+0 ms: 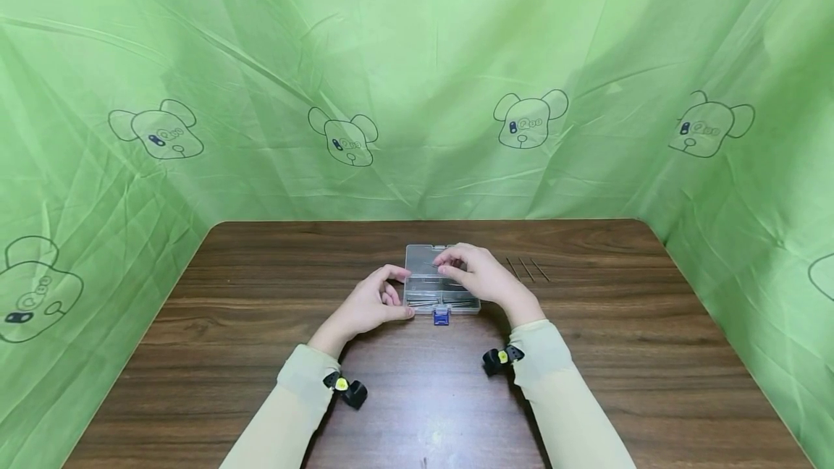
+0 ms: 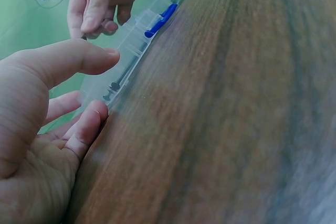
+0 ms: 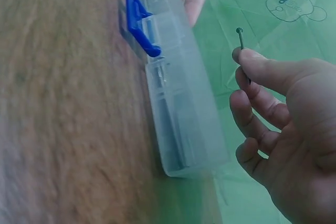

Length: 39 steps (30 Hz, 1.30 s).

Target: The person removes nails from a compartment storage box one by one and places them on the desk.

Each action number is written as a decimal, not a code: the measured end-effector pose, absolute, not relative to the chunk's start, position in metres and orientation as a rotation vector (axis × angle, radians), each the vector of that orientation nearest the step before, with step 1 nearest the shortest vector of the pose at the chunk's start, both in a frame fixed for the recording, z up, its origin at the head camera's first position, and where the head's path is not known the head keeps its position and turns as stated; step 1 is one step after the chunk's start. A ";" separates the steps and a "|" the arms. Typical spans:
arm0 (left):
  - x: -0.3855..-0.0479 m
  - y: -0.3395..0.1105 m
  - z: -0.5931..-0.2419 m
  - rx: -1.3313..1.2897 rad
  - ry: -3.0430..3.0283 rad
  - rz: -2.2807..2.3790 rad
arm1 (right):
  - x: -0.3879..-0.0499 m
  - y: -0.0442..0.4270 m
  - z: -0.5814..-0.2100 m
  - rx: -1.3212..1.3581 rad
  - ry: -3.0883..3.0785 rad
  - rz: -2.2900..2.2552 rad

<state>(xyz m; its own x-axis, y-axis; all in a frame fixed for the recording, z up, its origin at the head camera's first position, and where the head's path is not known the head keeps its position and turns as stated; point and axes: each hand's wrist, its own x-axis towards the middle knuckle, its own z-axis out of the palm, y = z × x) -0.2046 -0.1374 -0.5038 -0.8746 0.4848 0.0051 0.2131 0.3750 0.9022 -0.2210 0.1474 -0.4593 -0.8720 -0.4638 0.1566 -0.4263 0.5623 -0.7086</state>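
A clear plastic compartment box with a blue latch lies with its lid folded back on the table. Thin metal nails fill its front compartments. My left hand rests against the box's left end, thumb by the front corner and index finger along the side. Over the right part of the box, my right hand pinches one nail between thumb and fingertips, head upward in the right wrist view. The right hand hides part of the lid and the compartments under it.
Three long thin nails lie apart on the wooden table, right of the box. Behind and at both sides hangs a green cloth with printed bear heads. Each wrist wears a small black camera.
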 end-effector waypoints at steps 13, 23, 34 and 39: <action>-0.203 -0.139 -0.503 0.631 2.366 1.524 | -0.212 0.169 -0.443 -0.768 2.807 -1.289; -0.203 -0.135 -0.503 0.634 2.366 1.524 | -0.196 0.205 -0.428 -0.687 2.904 -1.226; -0.204 -0.136 -0.503 0.638 2.375 1.515 | -0.188 0.270 -0.416 -0.282 3.023 -1.239; -0.205 -0.135 -0.502 0.649 2.368 1.533 | -0.188 0.296 -0.424 -0.172 3.052 -1.187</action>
<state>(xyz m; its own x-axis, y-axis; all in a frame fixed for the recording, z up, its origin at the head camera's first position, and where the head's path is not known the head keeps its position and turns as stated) -0.2046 -0.1355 -0.5017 -0.8708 0.4905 0.0340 0.2317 0.3484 0.9083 -0.1878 0.2957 -0.4242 -0.9851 -0.0477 0.1655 -0.1470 0.7337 -0.6634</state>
